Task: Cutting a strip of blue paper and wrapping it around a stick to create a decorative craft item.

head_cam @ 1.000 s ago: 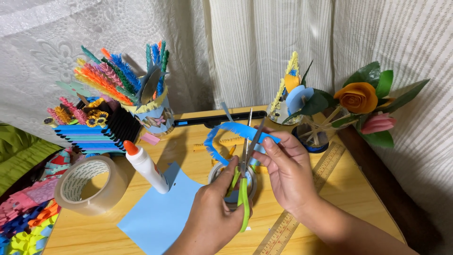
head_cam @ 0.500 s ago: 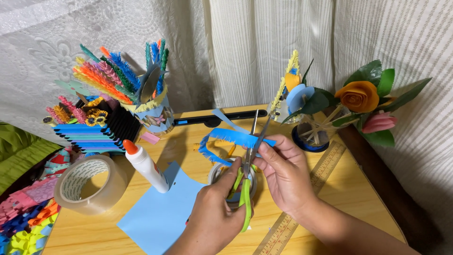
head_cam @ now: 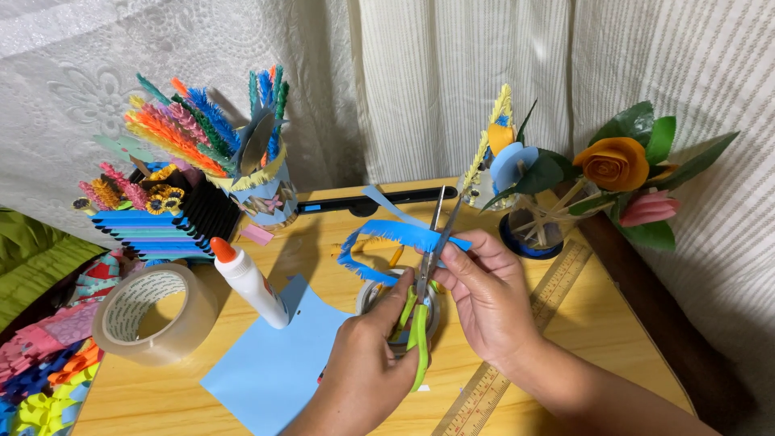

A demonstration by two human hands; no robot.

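Your left hand point(head_cam: 367, 367) is closed around the green handles of the scissors point(head_cam: 424, 278), whose blades point up and away from you and stand slightly parted at the tips. Your right hand point(head_cam: 484, 295) pinches the blue strip point(head_cam: 387, 236) between thumb and fingers, right beside the blades. The strip is fringed along its edge and curls round in a loop above the worktop point(head_cam: 601, 323); the blades cross it near your right fingertips, though you can't quite tell whether they bite into the paper at that spot.

Under your hands sits a small tape roll point(head_cam: 373, 295), mostly hidden. To the left a glue bottle point(head_cam: 250, 282) with an orange cap lies tilted on a blue sheet point(head_cam: 278, 367), and a big clear tape roll point(head_cam: 149, 311) stands further left. A ruler point(head_cam: 533, 323) runs along the worktop past your right wrist. Paper flowers point(head_cam: 617, 165) stand at the back right.
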